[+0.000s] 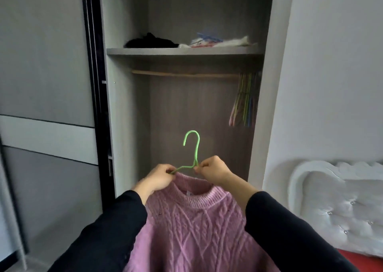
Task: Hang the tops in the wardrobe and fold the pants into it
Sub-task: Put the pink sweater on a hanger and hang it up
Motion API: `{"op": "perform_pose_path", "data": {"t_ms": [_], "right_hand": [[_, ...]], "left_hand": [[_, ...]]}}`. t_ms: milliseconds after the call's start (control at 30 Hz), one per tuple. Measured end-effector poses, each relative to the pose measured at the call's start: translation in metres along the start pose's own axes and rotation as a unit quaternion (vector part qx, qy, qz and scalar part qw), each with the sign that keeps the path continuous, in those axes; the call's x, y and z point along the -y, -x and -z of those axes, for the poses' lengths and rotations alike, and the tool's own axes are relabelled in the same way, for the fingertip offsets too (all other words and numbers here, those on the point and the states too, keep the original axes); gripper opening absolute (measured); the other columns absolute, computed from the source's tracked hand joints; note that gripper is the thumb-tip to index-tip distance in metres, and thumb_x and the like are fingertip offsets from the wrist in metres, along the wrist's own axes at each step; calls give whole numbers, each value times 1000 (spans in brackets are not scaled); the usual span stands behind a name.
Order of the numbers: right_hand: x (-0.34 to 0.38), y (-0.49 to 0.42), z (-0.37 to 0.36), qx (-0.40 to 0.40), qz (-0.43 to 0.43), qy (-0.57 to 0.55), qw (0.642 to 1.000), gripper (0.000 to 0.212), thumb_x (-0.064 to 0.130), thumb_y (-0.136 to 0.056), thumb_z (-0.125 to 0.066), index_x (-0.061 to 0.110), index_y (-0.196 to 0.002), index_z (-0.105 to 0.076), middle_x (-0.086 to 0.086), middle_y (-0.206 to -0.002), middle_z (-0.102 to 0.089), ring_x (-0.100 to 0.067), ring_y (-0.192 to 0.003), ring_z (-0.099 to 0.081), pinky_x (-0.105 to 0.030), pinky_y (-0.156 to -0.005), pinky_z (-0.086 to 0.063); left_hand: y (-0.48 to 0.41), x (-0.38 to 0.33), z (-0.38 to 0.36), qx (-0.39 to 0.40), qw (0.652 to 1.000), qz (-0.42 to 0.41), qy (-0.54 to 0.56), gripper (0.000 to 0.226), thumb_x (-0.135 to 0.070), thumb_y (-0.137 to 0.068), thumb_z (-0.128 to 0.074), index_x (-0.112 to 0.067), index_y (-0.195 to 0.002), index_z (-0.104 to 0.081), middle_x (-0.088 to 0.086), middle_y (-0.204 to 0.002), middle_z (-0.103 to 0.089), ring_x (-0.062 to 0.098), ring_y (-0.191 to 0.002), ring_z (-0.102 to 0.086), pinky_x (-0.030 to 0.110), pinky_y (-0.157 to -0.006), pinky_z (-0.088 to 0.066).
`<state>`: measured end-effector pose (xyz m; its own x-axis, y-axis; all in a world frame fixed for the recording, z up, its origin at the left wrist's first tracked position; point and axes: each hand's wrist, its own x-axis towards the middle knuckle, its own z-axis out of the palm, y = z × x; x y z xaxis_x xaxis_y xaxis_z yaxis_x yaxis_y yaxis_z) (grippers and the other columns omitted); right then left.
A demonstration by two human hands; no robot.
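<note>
A pink cable-knit sweater (pixel 194 226) hangs in front of me on a green hanger (pixel 194 147), whose hook points up and left. My left hand (pixel 159 178) grips the hanger's left arm together with the sweater's collar. My right hand (pixel 213 170) pinches the hanger at the base of its neck and the collar's right side. Both are held below the wooden rail (pixel 182 74) of the open wardrobe (pixel 122 105). The hanger's lower part is hidden inside the sweater.
Several coloured empty hangers (pixel 245 99) hang at the rail's right end. On the shelf (pixel 182 51) above lie a black garment (pixel 151 41) and a white bundle (pixel 217 41). A sliding door (pixel 47 85) stands left, a white padded headboard (pixel 335 205) right.
</note>
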<state>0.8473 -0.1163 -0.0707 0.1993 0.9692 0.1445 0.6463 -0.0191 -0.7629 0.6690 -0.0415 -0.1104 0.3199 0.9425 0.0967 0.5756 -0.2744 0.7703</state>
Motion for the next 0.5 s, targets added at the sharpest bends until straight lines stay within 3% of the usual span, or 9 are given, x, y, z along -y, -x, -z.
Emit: {"op": "perform_pose_path", "data": {"t_ms": [100, 200, 300, 433, 500], "right_hand": [[14, -70, -10, 3, 0, 6, 1000, 27, 25, -83, -72, -1, -88, -74, -2, -64, -55, -14, -61, -47, -26, -58, -40], [35, -128, -15, 8, -8, 5, 1000, 23, 22, -82, -72, -2, -80, -72, -1, -59, -51, -14, -54, -46, -25, -52, -38], [53, -174, -21, 15, -15, 0, 1000, 17, 16, -83, -71, 0, -79, -68, -2, -53, -46, -14, -44, -41, -23, -41, -33], [73, -237, -33, 9, -23, -29, 999, 23, 16, -84, -69, -6, -89, -70, -6, -56, -50, -17, -46, -44, -26, -44, -36], [85, -270, -40, -3, -22, -42, 999, 24, 15, -82, -69, -7, -90, -70, -9, -61, -53, -20, -51, -47, -28, -48, -39]], "left_hand": [[-56, 9, 13, -21, 1000, 16, -12, 46, -12, -92, -59, -12, -137, -49, 4, -134, -54, 21, -123, -52, 25, -100, -39], [-105, 14, 33, -50, 998, 22, -14, 44, -14, -93, -57, -11, -136, -50, 8, -135, -55, 24, -122, -52, 32, -104, -41], [-146, 17, 54, -85, 996, 21, -30, 36, -19, -95, -53, -12, -131, -54, 5, -129, -57, 26, -120, -53, 28, -97, -41], [-205, 25, 81, -99, 994, 2, -35, 37, -23, -95, -49, -21, -131, -55, 3, -126, -61, 24, -113, -58, 25, -87, -45], [-234, 28, 98, -96, 994, -26, -38, 40, -21, -92, -48, -24, -131, -55, 1, -125, -63, 22, -111, -60, 27, -89, -48]]}}
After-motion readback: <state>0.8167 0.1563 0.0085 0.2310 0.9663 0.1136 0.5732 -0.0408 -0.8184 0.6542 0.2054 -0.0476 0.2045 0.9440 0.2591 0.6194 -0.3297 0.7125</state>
